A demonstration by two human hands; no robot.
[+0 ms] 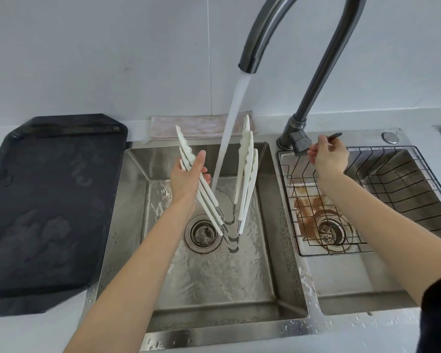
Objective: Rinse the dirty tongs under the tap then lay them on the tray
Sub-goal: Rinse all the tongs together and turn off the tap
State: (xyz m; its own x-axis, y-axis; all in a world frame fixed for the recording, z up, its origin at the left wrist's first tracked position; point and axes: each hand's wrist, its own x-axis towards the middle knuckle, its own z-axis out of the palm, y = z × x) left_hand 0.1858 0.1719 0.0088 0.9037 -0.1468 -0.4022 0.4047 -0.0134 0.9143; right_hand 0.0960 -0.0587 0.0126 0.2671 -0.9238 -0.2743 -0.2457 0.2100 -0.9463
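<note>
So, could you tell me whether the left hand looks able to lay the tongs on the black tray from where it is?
Probably yes: the left hand holds the tongs over the left basin, and the black tray lies right beside it with nothing between.

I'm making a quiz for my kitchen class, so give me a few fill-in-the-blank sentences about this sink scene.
1. The left hand holds white ____ in the sink.
2. The right hand is on the tap's ____.
3. The dark tray lies to the ____ of the sink.

Missing words: tongs; handle; left
</note>
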